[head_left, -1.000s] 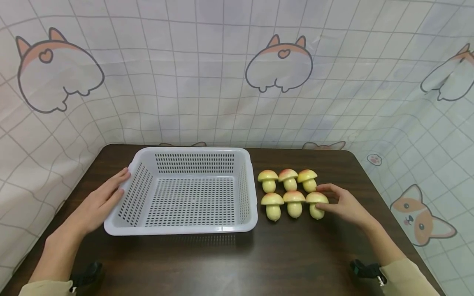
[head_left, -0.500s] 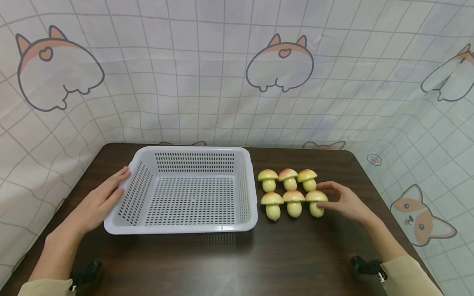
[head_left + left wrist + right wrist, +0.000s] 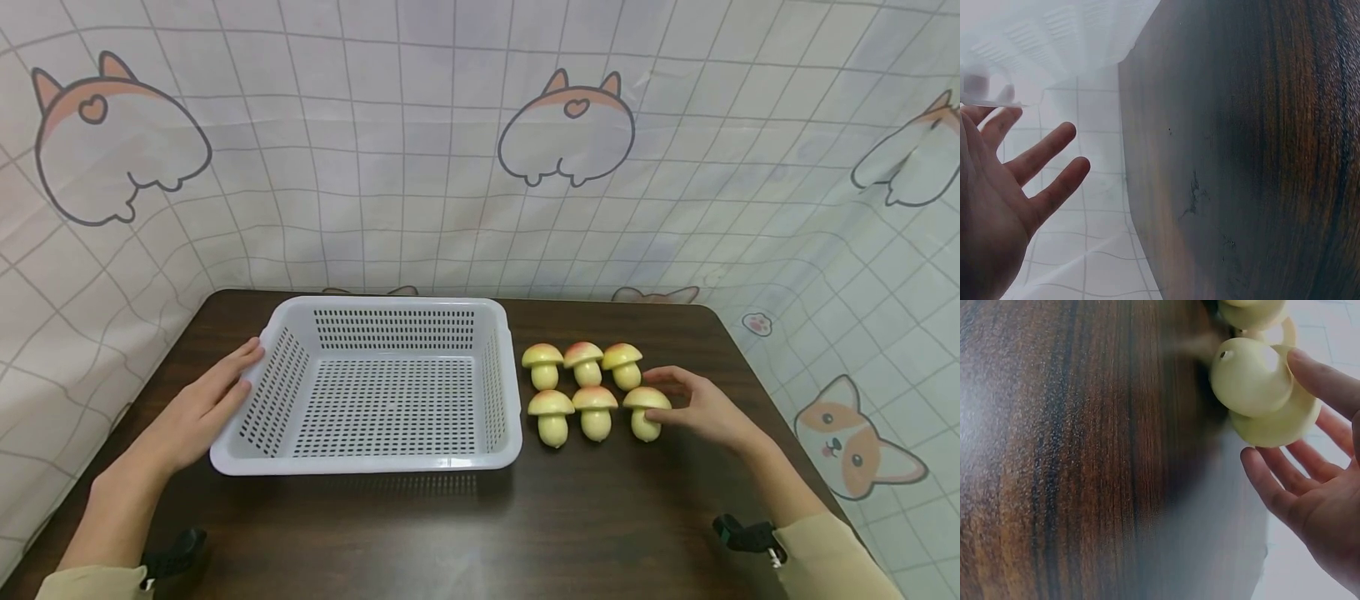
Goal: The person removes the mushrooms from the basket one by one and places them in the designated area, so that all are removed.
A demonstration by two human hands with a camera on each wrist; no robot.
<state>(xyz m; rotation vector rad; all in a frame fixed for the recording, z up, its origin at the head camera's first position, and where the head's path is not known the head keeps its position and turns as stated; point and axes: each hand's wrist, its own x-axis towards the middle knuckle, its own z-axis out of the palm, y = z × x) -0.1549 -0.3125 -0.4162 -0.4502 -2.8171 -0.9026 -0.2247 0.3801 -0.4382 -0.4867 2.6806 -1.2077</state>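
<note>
In the head view a white perforated plastic basket [image 3: 352, 466] stands left of centre. My left hand [image 3: 197, 410] rests along its left rim with the fingers extended; in the left wrist view those fingers [image 3: 1044, 153] are spread beside the basket's wall [image 3: 1066, 37]. To the right of the basket, several yellow toy mushrooms with reddish-tinged caps lie in two rows. My right hand [image 3: 703, 408] pinches the front-row rightmost toy mushroom [image 3: 643, 408], thumb at its stem and fingers by the cap. In the right wrist view its rounded stem end [image 3: 1250, 378] faces the camera.
The front row also has a middle mushroom [image 3: 596, 412] and a left one [image 3: 552, 417]. Behind them lie the back-row mushrooms [image 3: 583, 364]. Everything is on a dark wooden table [image 3: 480, 533], with a grid-patterned cloth [image 3: 420, 167] hanging along its back and sides.
The front-row rightmost mushroom has shifted slightly right with my right hand, widening the gap to its neighbour. My left hand and the basket have stayed in place.
</note>
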